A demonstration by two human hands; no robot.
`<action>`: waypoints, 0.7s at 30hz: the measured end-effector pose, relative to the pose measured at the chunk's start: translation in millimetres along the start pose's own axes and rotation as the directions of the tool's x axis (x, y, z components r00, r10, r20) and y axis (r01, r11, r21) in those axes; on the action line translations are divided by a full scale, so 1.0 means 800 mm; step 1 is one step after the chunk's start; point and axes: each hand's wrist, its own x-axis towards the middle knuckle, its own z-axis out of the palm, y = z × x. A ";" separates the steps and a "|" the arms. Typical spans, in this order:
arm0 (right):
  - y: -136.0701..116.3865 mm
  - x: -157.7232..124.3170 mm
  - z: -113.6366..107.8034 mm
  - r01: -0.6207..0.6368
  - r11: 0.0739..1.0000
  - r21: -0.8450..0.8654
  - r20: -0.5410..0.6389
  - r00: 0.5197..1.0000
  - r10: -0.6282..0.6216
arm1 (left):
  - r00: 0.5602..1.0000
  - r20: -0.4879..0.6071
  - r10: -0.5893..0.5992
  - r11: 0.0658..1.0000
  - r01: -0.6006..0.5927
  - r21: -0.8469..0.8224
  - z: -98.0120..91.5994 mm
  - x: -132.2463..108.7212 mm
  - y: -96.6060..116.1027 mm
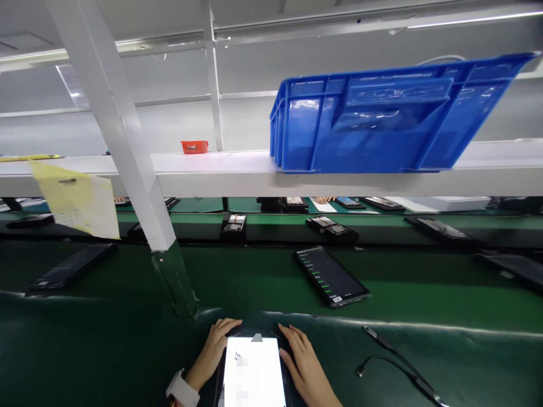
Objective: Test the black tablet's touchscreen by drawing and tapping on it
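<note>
A tablet [254, 373] with a bright white screen lies at the bottom middle of the green bench, its lower part cut off by the frame edge. My left hand [211, 353] grips its left side, fingers curving toward the top left corner; a white band is around that wrist. On the opposite side, my right hand [303, 362] holds the right edge, thumb against the frame and fingers reaching past the top corner. A black cable [401, 359] with small metal plugs lies to the right of my right hand.
Beyond the bench edge, a dark tablet [333, 277] with green marks lies on a green belt [237, 271], and another tablet [70, 268] lies at left. A white post [123, 130] rises left of centre. Overhead, a shelf [220, 183] carries a blue bin [382, 130] and small red box [195, 147].
</note>
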 end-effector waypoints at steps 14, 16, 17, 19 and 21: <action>0.002 -0.002 0.001 0.010 1.000 -0.020 0.002 1.000 -0.010 | 1.000 -0.017 0.011 0.999 -0.010 0.050 0.003 0.001 -0.001; 0.003 -0.002 0.002 0.011 1.000 -0.026 -0.001 1.000 -0.011 | 1.000 -0.022 0.023 0.998 -0.021 0.053 0.003 0.001 -0.001; 0.003 -0.002 0.003 0.012 0.999 -0.030 -0.003 1.000 -0.012 | 0.999 -0.025 0.024 0.998 -0.022 0.055 0.003 0.001 -0.001; 0.006 -0.002 0.005 0.015 0.999 -0.033 -0.007 1.000 -0.016 | 0.999 -0.033 0.022 0.998 -0.020 0.060 0.004 0.000 -0.001; 0.008 -0.001 0.006 0.027 0.999 -0.031 -0.013 1.000 -0.027 | 0.999 -0.042 0.026 0.998 -0.023 0.066 0.004 0.000 -0.001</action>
